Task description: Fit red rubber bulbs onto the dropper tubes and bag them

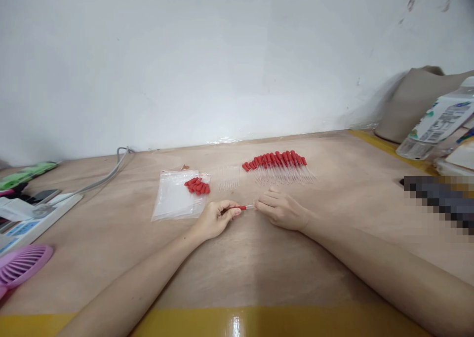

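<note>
My left hand [219,218] pinches a red rubber bulb [242,207] between thumb and fingers. A clear glass dropper tube [250,206] runs from the bulb's end into my right hand [283,208], whose closed fingers grip its other end. Beyond my right hand lies a row of droppers [283,162], red bulbs at the back and thin tips toward me. Several loose clear tubes [228,178] lie left of that row. Loose red bulbs [198,186] are piled on a clear zip bag [172,199] beyond my left hand.
At the left are a power strip [44,216] with a grey cable [107,176] and a pink fan [27,265]. A labelled bottle [439,120] leans at the right by a beige container [411,97]. A white wall [222,65] bounds the wooden table [222,273].
</note>
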A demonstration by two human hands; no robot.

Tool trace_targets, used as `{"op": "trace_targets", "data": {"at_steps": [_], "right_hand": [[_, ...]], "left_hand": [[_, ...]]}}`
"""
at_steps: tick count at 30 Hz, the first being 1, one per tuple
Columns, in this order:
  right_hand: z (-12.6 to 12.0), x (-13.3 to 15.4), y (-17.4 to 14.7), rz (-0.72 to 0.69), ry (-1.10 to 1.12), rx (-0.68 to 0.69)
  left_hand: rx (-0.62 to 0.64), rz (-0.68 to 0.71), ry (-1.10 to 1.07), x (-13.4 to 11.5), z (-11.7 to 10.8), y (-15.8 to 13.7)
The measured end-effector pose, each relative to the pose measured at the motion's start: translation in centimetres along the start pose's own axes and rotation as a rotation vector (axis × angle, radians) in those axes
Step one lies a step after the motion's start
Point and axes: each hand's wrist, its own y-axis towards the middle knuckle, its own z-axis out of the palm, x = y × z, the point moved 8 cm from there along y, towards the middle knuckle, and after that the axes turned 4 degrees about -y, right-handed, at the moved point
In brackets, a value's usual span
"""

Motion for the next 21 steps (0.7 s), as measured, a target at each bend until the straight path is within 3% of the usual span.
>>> {"op": "trace_targets", "data": {"at_steps": [7,10,15,17,21], "right_hand": [[-0.6,0.6,0.1,-0.135,-0.071,0.007],[0.1,0.2,0.1,-0.063,-0.039,0.056],[1.4,-1.1,0.5,0.25,0.042,0.233],[1.6,-2.4,0.6,0.417,0.105,0.318],[2.3,-8.5,-1.2,1.032,0.33,0.363]], "left_hand": [[0.037,-0.02,-0.142,0.1,0.3,0.3],[0.008,0.005,-0.043,0.1,0.0,0.2],[-0.125,0.301,0.287,-1.6,-1.2,-0.3],[-0.193,0.354,0.371,-1.9,-1.7,-0.4],[-0.217,0.307,0.462,-1.6,-1.9,0.0]]}}
